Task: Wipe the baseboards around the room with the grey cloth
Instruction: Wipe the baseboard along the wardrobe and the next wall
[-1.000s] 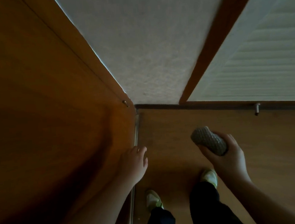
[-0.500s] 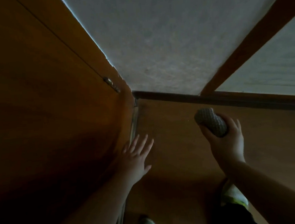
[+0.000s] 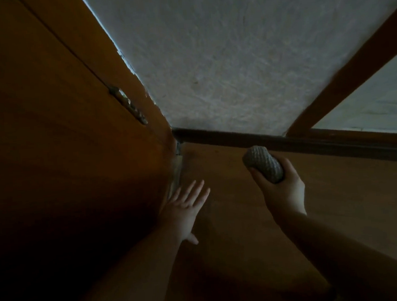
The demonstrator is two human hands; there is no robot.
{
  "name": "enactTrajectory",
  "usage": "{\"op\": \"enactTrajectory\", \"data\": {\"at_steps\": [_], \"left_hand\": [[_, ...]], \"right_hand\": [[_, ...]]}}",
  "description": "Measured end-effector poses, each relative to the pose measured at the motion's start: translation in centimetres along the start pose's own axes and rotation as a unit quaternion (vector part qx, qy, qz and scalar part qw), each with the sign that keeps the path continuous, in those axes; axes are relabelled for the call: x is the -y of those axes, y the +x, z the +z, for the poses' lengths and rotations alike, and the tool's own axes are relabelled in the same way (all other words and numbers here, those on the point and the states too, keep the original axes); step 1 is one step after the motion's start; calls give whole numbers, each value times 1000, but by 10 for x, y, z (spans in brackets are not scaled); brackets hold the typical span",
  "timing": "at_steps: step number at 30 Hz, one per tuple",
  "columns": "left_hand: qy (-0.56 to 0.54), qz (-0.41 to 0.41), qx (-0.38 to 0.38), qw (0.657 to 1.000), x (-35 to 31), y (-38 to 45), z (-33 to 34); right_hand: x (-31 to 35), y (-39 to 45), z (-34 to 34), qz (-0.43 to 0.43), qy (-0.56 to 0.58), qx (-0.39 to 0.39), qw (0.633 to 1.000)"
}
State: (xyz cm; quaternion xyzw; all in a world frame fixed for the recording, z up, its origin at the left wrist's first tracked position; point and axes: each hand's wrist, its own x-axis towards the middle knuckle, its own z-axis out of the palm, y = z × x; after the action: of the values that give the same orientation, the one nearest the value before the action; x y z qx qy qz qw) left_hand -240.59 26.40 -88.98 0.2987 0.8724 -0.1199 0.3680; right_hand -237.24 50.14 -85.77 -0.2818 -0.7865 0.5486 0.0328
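Right hand: The right hand [image 3: 283, 188] was wrapped around the grey cloth [image 3: 263, 164], which was rolled into a tight, knobbly-textured bundle; thumb on the near-left side, fingers curled behind it
Grey cloth: Held in the air above the brown floor [image 3: 234, 219], its free end pointing up toward the baseboard [image 3: 239, 138] (whether it touched the baseboard could not be told from this angle)
Left hand: The left hand [image 3: 186, 210] was spread flat with 4 fingers straight and fanned out and the thumb out to the side, grasping nothing, reaching down beside the lower edge of the wooden door [image 3: 48, 151]
Baseboard: A dark strip ran along the foot of the pale textured wall [image 3: 233, 63], from the corner at the door across to the right edge of the view
Door: Orange-brown wood filling the left side, with a metal hinge [image 3: 128, 106] visible on its edge near the corner
Corner: A slanting brown wooden post [image 3: 344, 75] met the baseboard on the right; past it lay another pale surface
Light: Dim, with deep shadow over the lower left and both forearms
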Motion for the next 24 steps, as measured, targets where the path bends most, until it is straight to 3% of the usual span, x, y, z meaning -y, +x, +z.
{"op": "enactTrajectory", "data": {"at_steps": [6,11,17,24], "left_hand": [[-54,2,-4,999,-13,24,45],[-77,21,-86,993,-9,30,70],[-40,-3,-112,993,20,25,88],[-49,-16,-101,994,7,17,95]], "right_hand": [[-16,31,51,-69,-28,12,997],[-29,48,89,-128,-68,66,987],[-42,55,127,-128,-100,105,981],[-28,48,163,-114,-96,124,981]]}}
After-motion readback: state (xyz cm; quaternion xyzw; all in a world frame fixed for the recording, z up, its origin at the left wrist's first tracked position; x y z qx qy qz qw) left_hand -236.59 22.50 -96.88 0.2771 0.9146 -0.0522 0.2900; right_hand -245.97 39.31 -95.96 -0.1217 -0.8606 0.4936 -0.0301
